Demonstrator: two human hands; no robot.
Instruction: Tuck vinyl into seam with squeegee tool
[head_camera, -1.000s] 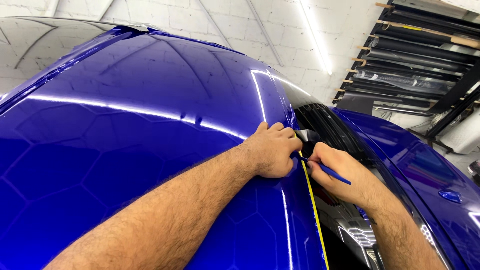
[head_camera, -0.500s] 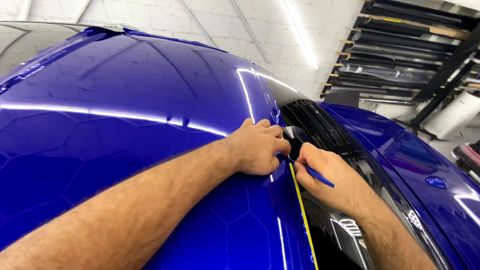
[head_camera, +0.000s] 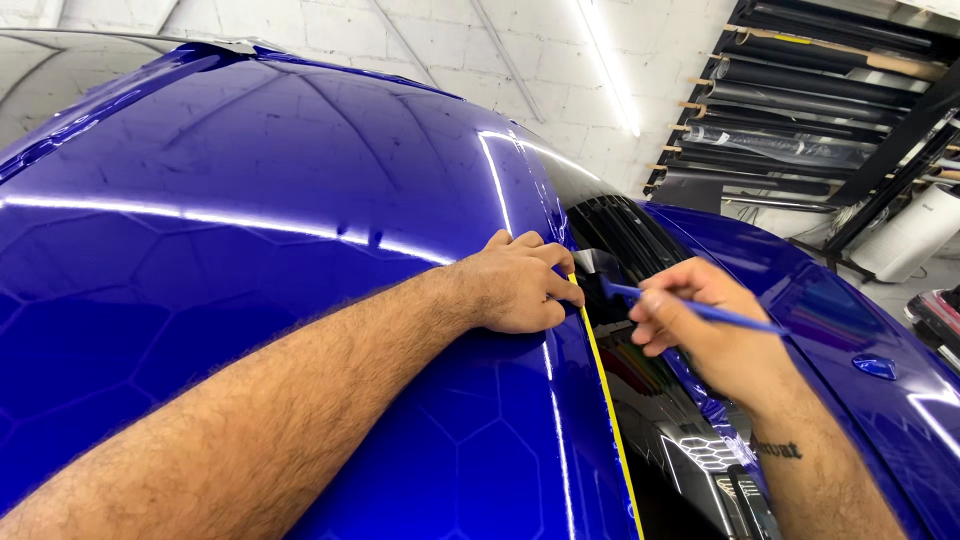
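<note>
Rolls on wall rack: dark and grey film rolls (head_camera: 800, 100) lay stacked on a black rack at the upper right; one near the top was tan with a yellow patch.
White unit: a white boxy appliance (head_camera: 915, 235) stood on the floor at the right edge, below the rack.
Car panel: the glossy blue wrapped panel (head_camera: 250, 230) filled the left and middle of your view, with a faint hexagon pattern in its sheen.
Yellow tape: a thin yellow tape line (head_camera: 605, 400) ran along the panel's right edge, beside the black vent (head_camera: 625, 235).
Left hand: your left hand (head_camera: 520, 285) lay palm down on the blue panel, fingers curled together and pressing at the edge where the tape began.
Right hand: your right hand (head_camera: 700, 325) was closed in a pinch around a slim blue tool (head_camera: 690, 308), held like a pen.
Tool position: its tip pointed left toward your left fingertips, just beside the top of the tape, over the dark gap.
</note>
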